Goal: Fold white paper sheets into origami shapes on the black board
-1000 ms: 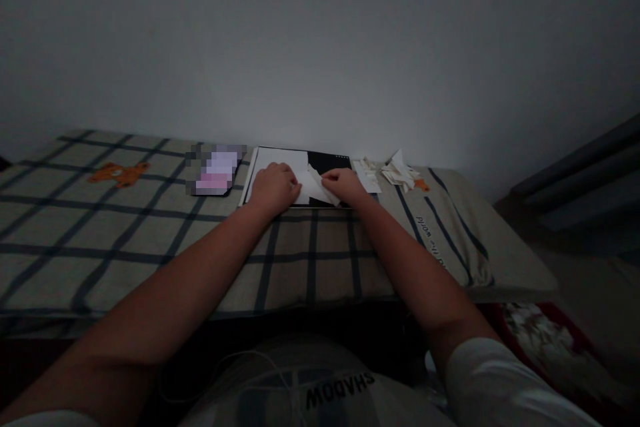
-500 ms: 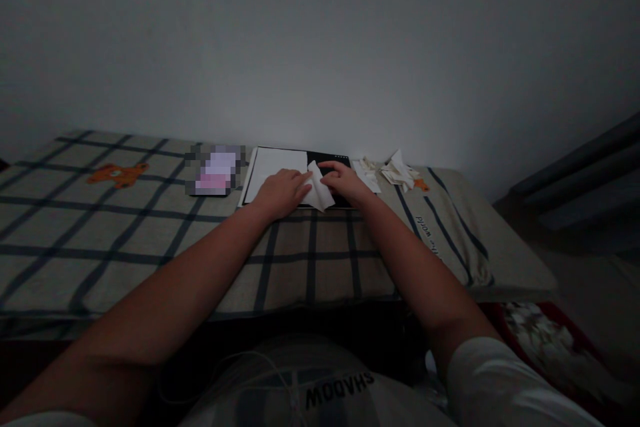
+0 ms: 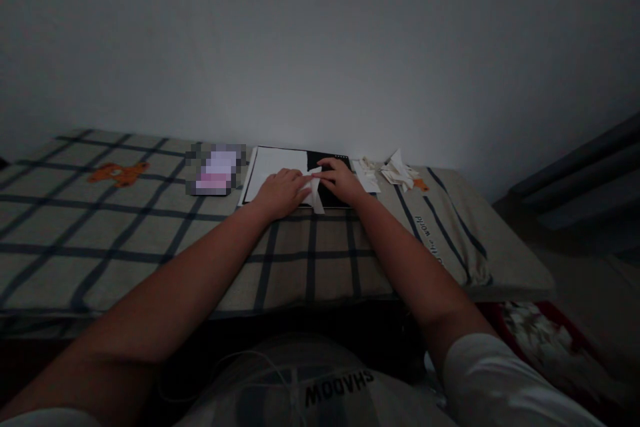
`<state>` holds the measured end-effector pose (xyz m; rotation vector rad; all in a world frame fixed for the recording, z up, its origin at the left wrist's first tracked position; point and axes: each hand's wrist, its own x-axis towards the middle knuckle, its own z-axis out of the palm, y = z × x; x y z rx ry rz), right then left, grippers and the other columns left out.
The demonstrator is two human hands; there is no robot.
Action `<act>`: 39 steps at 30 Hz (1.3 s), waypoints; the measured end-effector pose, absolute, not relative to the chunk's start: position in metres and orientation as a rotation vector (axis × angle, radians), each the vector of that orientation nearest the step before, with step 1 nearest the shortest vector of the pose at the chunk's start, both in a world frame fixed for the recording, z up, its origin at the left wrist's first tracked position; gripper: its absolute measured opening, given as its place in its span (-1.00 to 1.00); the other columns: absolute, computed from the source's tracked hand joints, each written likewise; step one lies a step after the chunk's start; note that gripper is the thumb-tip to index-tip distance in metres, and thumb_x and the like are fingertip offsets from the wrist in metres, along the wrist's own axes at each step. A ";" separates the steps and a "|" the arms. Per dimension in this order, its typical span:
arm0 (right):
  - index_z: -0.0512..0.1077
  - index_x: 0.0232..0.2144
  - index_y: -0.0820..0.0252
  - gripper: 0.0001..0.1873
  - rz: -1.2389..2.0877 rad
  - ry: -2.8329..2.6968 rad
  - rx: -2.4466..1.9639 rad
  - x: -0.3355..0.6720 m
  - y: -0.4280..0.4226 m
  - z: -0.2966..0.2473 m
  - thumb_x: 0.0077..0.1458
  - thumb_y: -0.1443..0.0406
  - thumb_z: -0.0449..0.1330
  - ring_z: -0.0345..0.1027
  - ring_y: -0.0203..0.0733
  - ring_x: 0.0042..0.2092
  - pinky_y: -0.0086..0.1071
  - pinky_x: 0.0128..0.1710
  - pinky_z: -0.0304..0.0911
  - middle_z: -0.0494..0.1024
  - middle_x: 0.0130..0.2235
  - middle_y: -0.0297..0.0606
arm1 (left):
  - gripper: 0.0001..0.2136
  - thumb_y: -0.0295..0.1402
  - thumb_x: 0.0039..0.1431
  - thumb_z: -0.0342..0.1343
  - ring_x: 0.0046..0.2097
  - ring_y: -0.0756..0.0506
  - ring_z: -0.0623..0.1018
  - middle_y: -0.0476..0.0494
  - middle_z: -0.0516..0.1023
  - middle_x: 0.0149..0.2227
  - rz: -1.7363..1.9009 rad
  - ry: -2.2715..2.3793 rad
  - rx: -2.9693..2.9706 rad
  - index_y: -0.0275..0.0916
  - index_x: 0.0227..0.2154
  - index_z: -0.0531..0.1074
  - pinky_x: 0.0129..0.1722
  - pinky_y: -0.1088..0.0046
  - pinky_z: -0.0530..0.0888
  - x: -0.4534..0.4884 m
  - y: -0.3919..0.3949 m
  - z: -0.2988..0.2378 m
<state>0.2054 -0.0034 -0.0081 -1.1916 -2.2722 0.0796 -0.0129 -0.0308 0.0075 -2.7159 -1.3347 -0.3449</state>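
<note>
A small white piece of paper (image 3: 317, 201), folded and narrow, stands between my two hands over a black board (image 3: 327, 159). My left hand (image 3: 281, 193) rests on a white sheet (image 3: 275, 167) that covers the left part of the board, its fingertips and thumb closed on the paper piece's left side. From the right, my right hand (image 3: 341, 181) reaches over the board, its fingers at the upper edge of the same piece in what looks like a pinch. My fingers hide part of the paper.
A phone (image 3: 216, 172), blurred out, lies to the left on the checked cloth (image 3: 150, 227). Crumpled paper scraps (image 3: 399, 172) sit right of the board. Behind the table rises a pale wall (image 3: 320, 47). A red container (image 3: 555, 313) with paper bits is at lower right.
The paper piece, spread wider before, is now folded narrower toward my left hand. My right hand's fingers have moved left onto its upper edge. My left hand has hardly moved.
</note>
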 end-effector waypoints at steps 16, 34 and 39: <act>0.55 0.02 0.13 -0.64 -0.012 -2.495 -1.206 0.202 -0.016 0.002 0.21 0.40 0.14 0.37 -0.11 0.19 -0.12 0.23 0.23 0.53 0.13 -0.19 | -0.56 -0.31 0.36 -0.20 0.19 -0.23 0.35 -0.28 0.41 0.20 -0.369 -1.194 -2.756 -0.35 0.17 0.35 0.19 0.21 0.30 -0.019 -0.012 -0.004; 0.52 0.06 0.15 -0.63 -0.087 -2.581 -1.341 0.200 -0.024 0.006 0.28 0.37 0.07 0.45 -0.12 0.13 -0.26 0.12 0.31 0.54 0.11 -0.21 | -0.54 -0.30 0.33 -0.17 0.14 -0.27 0.36 -0.26 0.36 0.21 -0.200 -1.254 -2.636 -0.30 0.22 0.30 0.04 0.20 0.37 -0.010 -0.016 0.007; 0.51 0.07 0.13 -0.62 -0.157 -2.634 -1.409 0.196 -0.030 0.012 0.31 0.36 0.03 0.48 -0.12 0.07 -0.29 0.04 0.33 0.57 0.09 -0.18 | -0.55 -0.31 0.33 -0.17 0.13 -0.28 0.36 -0.29 0.36 0.22 -0.190 -1.250 -2.633 -0.32 0.20 0.32 0.01 0.18 0.39 -0.009 -0.017 0.007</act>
